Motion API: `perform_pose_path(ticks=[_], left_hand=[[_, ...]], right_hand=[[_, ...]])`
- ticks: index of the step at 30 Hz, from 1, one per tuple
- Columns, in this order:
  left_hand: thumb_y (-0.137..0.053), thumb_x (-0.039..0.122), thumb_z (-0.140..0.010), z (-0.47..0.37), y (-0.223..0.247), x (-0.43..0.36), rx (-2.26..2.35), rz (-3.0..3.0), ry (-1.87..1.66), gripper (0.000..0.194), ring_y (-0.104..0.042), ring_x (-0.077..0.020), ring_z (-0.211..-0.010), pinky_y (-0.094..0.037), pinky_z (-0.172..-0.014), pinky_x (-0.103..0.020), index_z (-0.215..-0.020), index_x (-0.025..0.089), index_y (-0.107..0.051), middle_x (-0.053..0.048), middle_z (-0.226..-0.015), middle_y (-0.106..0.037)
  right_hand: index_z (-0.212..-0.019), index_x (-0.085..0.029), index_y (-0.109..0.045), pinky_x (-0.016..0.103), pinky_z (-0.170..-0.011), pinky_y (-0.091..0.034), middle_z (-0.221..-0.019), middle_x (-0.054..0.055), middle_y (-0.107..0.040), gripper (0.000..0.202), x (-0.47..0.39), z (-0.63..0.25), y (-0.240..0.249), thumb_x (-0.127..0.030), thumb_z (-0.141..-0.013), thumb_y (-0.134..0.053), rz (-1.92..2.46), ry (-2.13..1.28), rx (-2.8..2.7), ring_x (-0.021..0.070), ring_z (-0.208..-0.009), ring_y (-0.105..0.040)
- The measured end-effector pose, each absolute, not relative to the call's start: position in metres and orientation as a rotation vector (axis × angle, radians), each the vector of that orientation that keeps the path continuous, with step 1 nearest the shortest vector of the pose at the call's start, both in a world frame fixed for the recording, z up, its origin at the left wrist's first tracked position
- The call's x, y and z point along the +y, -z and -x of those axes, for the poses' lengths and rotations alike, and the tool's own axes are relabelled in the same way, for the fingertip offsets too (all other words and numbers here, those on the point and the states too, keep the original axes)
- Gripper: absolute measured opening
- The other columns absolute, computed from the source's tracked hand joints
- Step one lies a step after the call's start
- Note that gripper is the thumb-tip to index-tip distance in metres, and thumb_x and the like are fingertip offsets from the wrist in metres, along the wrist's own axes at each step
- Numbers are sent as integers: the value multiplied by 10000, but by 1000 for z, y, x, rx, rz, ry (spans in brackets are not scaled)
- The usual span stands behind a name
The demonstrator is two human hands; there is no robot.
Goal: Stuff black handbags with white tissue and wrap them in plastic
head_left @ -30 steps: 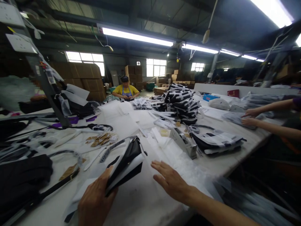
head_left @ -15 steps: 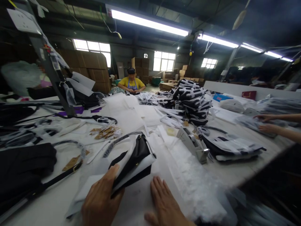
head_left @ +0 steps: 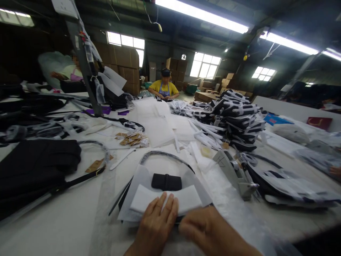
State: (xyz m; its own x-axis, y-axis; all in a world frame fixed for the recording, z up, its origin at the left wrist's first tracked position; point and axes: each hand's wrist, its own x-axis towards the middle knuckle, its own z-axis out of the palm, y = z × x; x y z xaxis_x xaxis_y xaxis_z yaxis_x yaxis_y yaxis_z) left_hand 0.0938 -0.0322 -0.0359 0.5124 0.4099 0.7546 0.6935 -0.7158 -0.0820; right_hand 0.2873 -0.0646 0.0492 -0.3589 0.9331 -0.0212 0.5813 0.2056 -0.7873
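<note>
A black handbag lies flat in front of me, mostly covered by a white paper sheet [head_left: 144, 177]. Its curved handle [head_left: 162, 154], wrapped in clear film, points away from me. On the paper is a small black strap flap [head_left: 166, 181], and nearer me a folded white padding sheet [head_left: 186, 200]. My left hand [head_left: 158, 222] lies flat on that padding, fingers stretched out. Beside it, at the bag's near right edge, my right hand [head_left: 207, 227] is closed with curled, slightly blurred fingers; anything inside them is hidden.
A grey tape dispenser [head_left: 234, 174] and a wrapped bag [head_left: 290, 181] lie to the right. Another black bag [head_left: 39, 170] is at left. Brown tags [head_left: 130, 138], white sheets [head_left: 154, 124] and a pile of wrapped black pieces [head_left: 237, 117] lie beyond. A person [head_left: 164, 87] sits opposite.
The bag, held tilted up in my left hand before, now lies flat. My left hand has moved onto its padding; my right hand has gone from flat to curled. The view has swung left.
</note>
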Motion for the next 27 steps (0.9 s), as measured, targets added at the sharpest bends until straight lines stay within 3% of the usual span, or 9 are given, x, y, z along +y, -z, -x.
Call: perform_pose_path(ticks=[3,7,10,12,14,17,19,24,27], left_hand=[[-305,186,-1007,-98,41,-30,-895,2324,1060,394,-558,-207,-1210,-374,-1036,-341,-1233,210,-626,-44,-1236,-669],[-332,162,-980,-102,48,-28,-874,2275,1075,387,-567,-211,-1193,-351,-1064,-342,-1199,206,-649,-48,-1232,-670],[-353,160,-972,-102,50,-29,-888,2268,1051,378,-569,-215,-1193,-314,-1100,-347,-1186,209,-661,-38,-1231,-673],[-352,159,-972,-101,50,-30,-898,2261,1049,379,-569,-216,-1198,-301,-1113,-352,-1186,208,-662,-37,-1240,-670],[-349,170,-976,-101,50,-31,-914,2270,1030,381,-564,-214,-1210,-310,-1109,-351,-1202,212,-653,-40,-1270,-654],[-341,195,-987,-102,52,-32,-943,2261,1034,385,-562,-207,-1223,-343,-1086,-349,-1239,229,-630,-49,-1297,-636],[-339,214,-996,-103,53,-33,-955,2255,1051,391,-560,-204,-1229,-355,-1076,-349,-1275,253,-610,-42,-1292,-639],[-339,258,-1015,-105,51,-36,-991,2298,1070,404,-570,-195,-1211,-379,-1043,-341,-1355,346,-539,1,-1238,-669],[-322,262,-1021,-105,49,-37,-998,2307,1086,409,-582,-201,-1191,-397,-1018,-346,-1358,352,-535,-8,-1222,-678]], right_hand=[[-852,-211,-729,245,-708,-458,-800,3,-726,212,6,-294,-75,-341,-909,-571,1595,-687,-2008,172,-756,-647],[-958,-188,-728,244,-759,-458,-914,32,-736,158,103,-286,-55,-244,-827,-660,1863,-595,-2189,181,-860,-667],[-1024,-155,-704,280,-779,-461,-1032,93,-710,428,144,-276,-29,-223,-622,-837,1980,-577,-2238,251,-965,-651],[-1034,-148,-686,286,-774,-465,-1058,107,-693,522,156,-271,-18,-201,-551,-876,2033,-579,-2272,267,-989,-638],[-997,-148,-678,288,-752,-478,-1014,90,-692,469,160,-270,-14,-203,-575,-874,2066,-614,-2302,240,-938,-641],[-873,-149,-663,295,-713,-508,-878,26,-679,192,158,-271,-12,-289,-786,-761,2081,-704,-2336,161,-781,-633],[-820,-139,-649,296,-711,-511,-819,-1,-655,195,154,-273,-12,-317,-900,-640,2054,-717,-2330,141,-748,-624],[-840,-151,-659,250,-678,-438,-810,24,-669,96,144,-288,-22,-192,-770,-709,1917,-635,-2208,159,-785,-610],[-825,-167,-640,225,-649,-408,-761,-13,-647,107,133,-297,-39,-213,-752,-704,1795,-648,-2160,142,-750,-590]])
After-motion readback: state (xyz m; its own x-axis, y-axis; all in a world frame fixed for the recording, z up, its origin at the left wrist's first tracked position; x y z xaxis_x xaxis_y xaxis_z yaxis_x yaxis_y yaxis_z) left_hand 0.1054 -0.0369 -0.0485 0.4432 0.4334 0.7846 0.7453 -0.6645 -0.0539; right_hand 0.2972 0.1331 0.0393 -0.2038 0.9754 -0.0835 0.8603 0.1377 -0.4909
